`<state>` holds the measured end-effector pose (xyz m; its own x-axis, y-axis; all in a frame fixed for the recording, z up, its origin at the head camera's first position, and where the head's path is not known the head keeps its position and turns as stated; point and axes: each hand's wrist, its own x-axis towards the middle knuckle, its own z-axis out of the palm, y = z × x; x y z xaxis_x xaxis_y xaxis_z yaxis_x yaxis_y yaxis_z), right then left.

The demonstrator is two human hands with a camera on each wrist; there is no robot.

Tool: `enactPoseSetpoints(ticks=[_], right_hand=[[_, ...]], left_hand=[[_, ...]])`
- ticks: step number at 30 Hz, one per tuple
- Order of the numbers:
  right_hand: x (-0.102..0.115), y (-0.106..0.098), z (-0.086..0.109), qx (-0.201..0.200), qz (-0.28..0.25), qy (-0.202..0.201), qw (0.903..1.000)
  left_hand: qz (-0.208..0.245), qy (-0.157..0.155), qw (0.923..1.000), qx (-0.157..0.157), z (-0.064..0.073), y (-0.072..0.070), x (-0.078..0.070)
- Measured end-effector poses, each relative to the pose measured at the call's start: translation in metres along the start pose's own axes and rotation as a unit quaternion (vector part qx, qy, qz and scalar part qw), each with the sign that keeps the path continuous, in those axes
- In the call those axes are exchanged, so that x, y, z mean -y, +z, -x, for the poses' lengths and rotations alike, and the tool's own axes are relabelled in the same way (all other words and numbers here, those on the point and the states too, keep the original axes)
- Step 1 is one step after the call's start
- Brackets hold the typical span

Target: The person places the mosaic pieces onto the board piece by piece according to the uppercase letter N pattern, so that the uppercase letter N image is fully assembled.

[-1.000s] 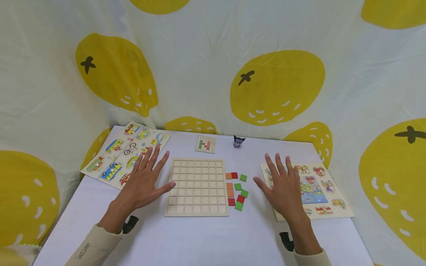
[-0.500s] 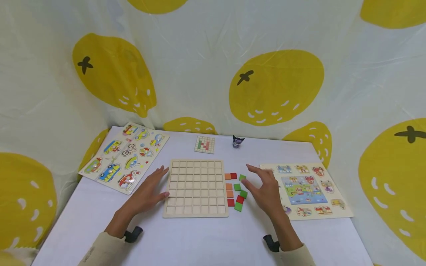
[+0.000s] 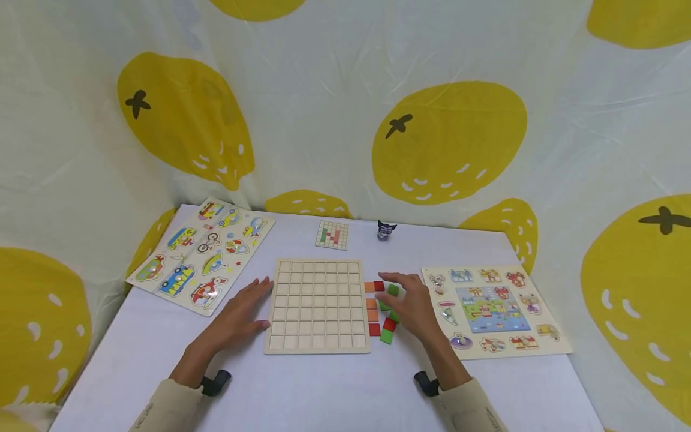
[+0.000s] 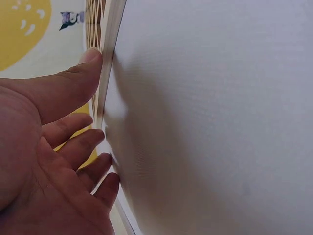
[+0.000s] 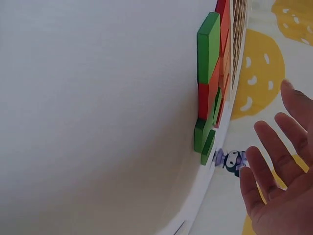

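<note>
A wooden grid board (image 3: 318, 313) with square cells lies in the middle of the table. My left hand (image 3: 232, 324) rests beside its left edge, fingers loosely extended; in the left wrist view the thumb tip is right at the board's side (image 4: 110, 58). Over the small square tiles to the right of the board hovers my right hand (image 3: 414, 306). Its thumb and forefinger are apart, close to a red tile (image 3: 379, 286) beside an orange tile (image 3: 369, 287). Green tiles, such as one (image 5: 209, 46) in the right wrist view, lie below the hand, some partly hidden.
A pattern card (image 3: 332, 234) and a small dark-eared figurine (image 3: 385, 230) stand behind the board. At the left lies a vehicle puzzle (image 3: 186, 252), at the right another picture puzzle (image 3: 540, 336). A lemon-print curtain (image 3: 313, 120) closes off the back.
Both hands have come down from a raised, spread position. The left has settled by the board's left edge; the right has moved left over the tiles, its thumb and forefinger closer together.
</note>
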<state>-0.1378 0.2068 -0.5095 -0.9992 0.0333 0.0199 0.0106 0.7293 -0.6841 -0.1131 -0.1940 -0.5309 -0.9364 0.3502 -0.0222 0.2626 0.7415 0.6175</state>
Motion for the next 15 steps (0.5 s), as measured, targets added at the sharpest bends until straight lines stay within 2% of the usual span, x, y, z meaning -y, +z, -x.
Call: enactPoseSetpoints(ticks=[8, 15], right_hand=[[0.005, 0.01, -0.017, 0.045, 0.037, -0.011, 0.9982], [0.008, 0.013, -0.029, 0.06, 0.068, -0.03, 0.9954]], left_hand=[[-0.01, 0.016, 0.9998, -0.007, -0.002, 0.005, 0.002], [-0.004, 0.021, 0.9997, 0.008, -0.004, 0.001, 0.002]])
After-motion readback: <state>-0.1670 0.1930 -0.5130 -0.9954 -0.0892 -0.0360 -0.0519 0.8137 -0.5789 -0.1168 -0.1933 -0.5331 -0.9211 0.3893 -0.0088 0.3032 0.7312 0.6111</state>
